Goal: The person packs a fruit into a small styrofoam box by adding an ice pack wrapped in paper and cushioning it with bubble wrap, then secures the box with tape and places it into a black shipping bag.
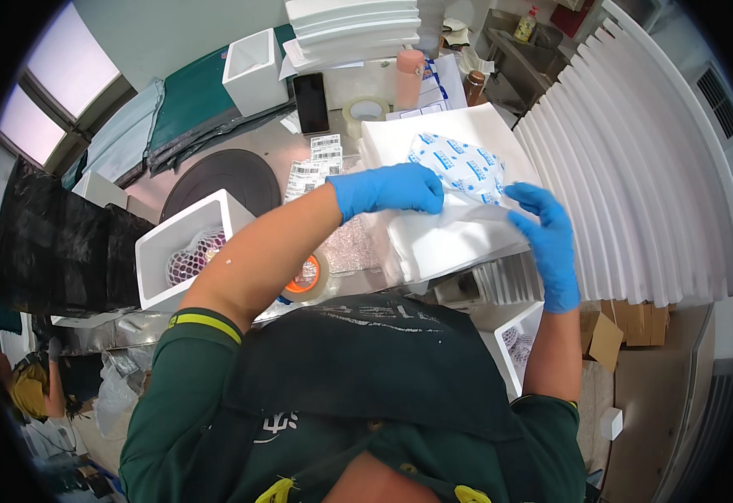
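Both of my hands wear blue gloves. My left hand (393, 189) is closed, pinching the edge of a thin white sheet (467, 211). The sheet spreads from those fingers toward my right hand (555, 243), whose thumb and fingers are bent but apart at its far right side. Just beyond the sheet lies a white pouch with blue print (459, 163), resembling an ice pack and partly covered at its near edge. Everything here rests on a stack of white sheets (434, 251).
Left of my forearm, a white foam box (153, 264) contains netted round items. A round black disc (215, 186), tape roll (306, 275), labels (308, 176), phone (310, 102) and pink bottle (409, 80) occupy the table. Stacked white foam panels (626, 168) stand right.
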### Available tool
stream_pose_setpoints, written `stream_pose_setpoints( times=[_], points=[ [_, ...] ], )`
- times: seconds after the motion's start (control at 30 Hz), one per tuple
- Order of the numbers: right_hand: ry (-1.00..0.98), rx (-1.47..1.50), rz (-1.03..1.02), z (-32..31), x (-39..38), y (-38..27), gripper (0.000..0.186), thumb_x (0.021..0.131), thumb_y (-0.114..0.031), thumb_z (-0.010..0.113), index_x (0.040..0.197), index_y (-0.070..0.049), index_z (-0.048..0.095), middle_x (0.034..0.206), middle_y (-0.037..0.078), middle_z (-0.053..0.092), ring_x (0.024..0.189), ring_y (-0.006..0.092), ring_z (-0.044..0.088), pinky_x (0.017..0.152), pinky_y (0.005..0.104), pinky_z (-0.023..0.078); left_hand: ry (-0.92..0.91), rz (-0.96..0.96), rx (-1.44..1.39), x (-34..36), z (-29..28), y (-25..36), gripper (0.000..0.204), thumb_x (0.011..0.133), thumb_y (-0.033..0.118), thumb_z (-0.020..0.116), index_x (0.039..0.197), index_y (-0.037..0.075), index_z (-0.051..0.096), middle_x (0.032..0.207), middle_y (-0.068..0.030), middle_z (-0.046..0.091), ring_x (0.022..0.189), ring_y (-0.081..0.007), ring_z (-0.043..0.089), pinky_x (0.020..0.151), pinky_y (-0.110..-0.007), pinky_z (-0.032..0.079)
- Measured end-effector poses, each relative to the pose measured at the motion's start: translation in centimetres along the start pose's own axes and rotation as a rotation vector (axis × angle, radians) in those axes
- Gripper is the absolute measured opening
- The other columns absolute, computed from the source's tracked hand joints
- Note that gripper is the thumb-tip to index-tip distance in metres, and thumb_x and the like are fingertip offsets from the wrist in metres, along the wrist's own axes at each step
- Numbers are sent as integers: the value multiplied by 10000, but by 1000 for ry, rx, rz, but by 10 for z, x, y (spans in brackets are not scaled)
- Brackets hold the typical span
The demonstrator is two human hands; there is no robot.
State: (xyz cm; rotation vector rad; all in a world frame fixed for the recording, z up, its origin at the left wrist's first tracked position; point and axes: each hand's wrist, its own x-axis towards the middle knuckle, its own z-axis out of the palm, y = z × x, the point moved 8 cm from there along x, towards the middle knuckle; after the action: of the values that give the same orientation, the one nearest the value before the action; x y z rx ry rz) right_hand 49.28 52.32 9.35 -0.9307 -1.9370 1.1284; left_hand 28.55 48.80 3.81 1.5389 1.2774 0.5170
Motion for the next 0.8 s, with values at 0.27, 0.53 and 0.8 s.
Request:
stream_pose_setpoints(
  times=[0.27,0.53,0.8],
  points=[
    [78,-138,-65,37,27,-7,150,789,-109,690,897,-34,619,843,48,632,782,145,569,706,308,461,432,259,81,-27,-31,52,226,818,197,640,1000,63,633,870,-40,595,742,-129,547,720,-282,483],
    [51,110,204,32,42,14,189,824,-119,672,968,0,642,785,25,623,718,86,543,660,239,446,11,156,656,-19,41,22,215,814,264,627,915,76,656,878,-103,598,863,-297,605,796,-400,480],
    [-211,82,50,33,24,-26,280,776,-71,717,1043,-36,643,944,31,630,891,134,578,849,280,457,134,100,61,-7,-19,32,221,834,233,664,957,51,692,928,-105,652,856,-196,601,820,-317,467]
  ],
)
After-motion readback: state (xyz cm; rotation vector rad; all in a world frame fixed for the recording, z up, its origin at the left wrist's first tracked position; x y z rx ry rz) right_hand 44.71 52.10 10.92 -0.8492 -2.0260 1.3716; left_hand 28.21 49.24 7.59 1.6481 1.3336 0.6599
